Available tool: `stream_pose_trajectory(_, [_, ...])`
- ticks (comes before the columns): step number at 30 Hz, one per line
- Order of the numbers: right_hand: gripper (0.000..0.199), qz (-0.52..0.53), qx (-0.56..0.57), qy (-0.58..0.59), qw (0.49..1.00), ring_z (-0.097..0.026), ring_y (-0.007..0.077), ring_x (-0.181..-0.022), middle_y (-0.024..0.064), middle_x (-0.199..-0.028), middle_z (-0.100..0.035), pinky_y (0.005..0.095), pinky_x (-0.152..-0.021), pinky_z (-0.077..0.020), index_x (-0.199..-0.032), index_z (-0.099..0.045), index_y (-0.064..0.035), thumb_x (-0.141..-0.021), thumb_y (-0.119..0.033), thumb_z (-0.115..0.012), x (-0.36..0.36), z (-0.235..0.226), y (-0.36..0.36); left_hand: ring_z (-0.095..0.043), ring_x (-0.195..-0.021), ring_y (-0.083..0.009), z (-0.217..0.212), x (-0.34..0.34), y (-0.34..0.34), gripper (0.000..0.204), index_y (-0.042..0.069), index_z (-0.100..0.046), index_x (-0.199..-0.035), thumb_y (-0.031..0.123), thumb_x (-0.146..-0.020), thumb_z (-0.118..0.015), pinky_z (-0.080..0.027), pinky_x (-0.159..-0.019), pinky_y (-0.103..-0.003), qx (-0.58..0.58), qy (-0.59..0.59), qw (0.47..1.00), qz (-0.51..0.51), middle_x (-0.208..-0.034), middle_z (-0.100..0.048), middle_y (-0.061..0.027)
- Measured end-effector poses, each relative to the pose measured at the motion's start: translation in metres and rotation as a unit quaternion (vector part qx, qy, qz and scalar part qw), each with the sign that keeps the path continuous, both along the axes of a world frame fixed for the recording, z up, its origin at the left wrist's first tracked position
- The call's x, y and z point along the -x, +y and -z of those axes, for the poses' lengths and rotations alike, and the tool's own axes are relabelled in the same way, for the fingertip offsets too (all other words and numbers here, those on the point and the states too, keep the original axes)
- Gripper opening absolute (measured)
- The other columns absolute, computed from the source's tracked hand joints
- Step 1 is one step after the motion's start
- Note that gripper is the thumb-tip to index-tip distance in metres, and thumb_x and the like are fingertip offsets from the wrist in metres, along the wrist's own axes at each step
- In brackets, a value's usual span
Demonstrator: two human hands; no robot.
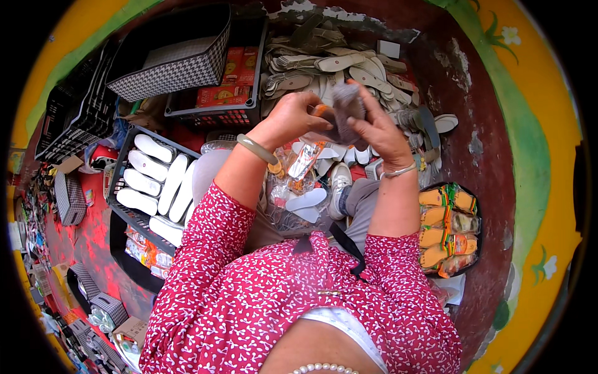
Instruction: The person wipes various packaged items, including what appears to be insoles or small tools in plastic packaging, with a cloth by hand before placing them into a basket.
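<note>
In front of my chest, both hands hold up a blurred, grey-brown, soft-looking piece [347, 106] with orange showing at its edges; its exact kind is unclear. My left hand [289, 118] pinches its left side between thumb and fingers. Bent around its right side are the fingers of my right hand [381, 129]. Below, between my knees, lie clear plastic wrapping, white insoles [305, 201] and an orange-and-white packet [306, 160]. Beyond my hands rises a heap of pale insoles [339, 63].
At left, a dark crate [118, 181] holds white insoles. Behind it stand a checked fabric bin [180, 68] and a black crate [246, 111] with red boxes. A dark bin [478, 240] of yellow slippers [436, 237] sits at right, beside the worn maroon wall [486, 124].
</note>
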State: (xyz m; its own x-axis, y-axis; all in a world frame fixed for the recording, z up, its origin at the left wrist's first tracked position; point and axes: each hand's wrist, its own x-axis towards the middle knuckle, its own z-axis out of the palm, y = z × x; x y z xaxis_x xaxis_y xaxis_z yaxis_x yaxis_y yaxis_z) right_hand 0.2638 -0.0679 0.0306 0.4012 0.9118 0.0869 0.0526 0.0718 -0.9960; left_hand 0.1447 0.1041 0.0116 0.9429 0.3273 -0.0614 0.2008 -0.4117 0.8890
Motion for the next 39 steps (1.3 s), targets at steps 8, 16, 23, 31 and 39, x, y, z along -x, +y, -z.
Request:
stream_pose_trajectory(8, [0.028,0.145,-0.047,0.095,0.984,-0.057,0.0092,-0.086,0.0020,-0.097,-0.063,0.0231,-0.077,-0.0466,-0.106,-0.060,-0.0027,-0.079,0.001,-0.066,0.002,0.018,0.013,-0.058,-0.095,-0.0150,0.013,-0.005,-0.007,0.058,-0.001,-0.048,-0.119,0.005,-0.068,-0.076,-0.046,-0.087,-0.027,0.293,-0.235,0.927,0.024,-0.107,-0.058,-0.0079])
stream_pose_trajectory(16, [0.023,0.257,-0.130,0.167,0.943,-0.059,0.0106,-0.080,0.0027,-0.092,-0.065,0.0237,-0.074,-0.0468,-0.097,-0.063,-0.0029,-0.077,0.006,-0.064,0.007,0.034,0.022,-0.059,-0.082,-0.0075,0.017,-0.010,-0.024,0.025,0.001,-0.059,-0.106,0.007,-0.083,-0.065,-0.047,-0.076,-0.022,0.440,-0.210,0.873,-0.015,-0.093,-0.064,-0.0019])
stream_pose_trajectory(23, [0.024,0.309,-0.150,0.161,0.925,-0.059,0.0115,-0.079,0.0028,-0.092,-0.064,0.0249,-0.075,-0.0464,-0.097,-0.062,-0.0029,-0.076,0.009,-0.061,0.014,0.037,0.030,-0.061,-0.079,-0.0098,0.021,-0.013,-0.024,0.019,-0.002,-0.061,-0.102,0.005,-0.085,-0.060,-0.048,-0.073,-0.022,0.426,-0.215,0.877,-0.054,-0.091,-0.065,-0.0051])
stream_pose_trajectory(31, [0.021,0.320,-0.203,0.239,0.894,-0.061,0.0198,-0.090,0.0082,-0.100,-0.062,0.0326,-0.083,-0.0500,-0.106,-0.058,-0.0022,-0.085,-0.004,-0.058,-0.062,0.017,-0.025,-0.065,-0.079,-0.0166,0.019,-0.005,0.007,0.018,-0.003,-0.060,-0.102,0.003,-0.084,-0.058,-0.053,-0.074,-0.029,0.474,-0.225,0.848,-0.075,-0.092,-0.066,-0.0099])
stream_pose_trajectory(39, [0.049,0.133,-0.143,0.223,0.955,-0.054,0.0170,-0.104,0.0066,-0.119,-0.055,0.0300,-0.091,-0.0427,-0.132,-0.042,-0.0033,-0.091,-0.026,-0.057,-0.010,0.015,0.008,-0.064,-0.080,-0.0142,0.024,-0.011,-0.014,0.020,-0.002,-0.060,-0.101,-0.001,-0.081,-0.062,-0.053,-0.075,-0.028,0.477,-0.197,0.856,-0.045,-0.092,-0.065,-0.0075])
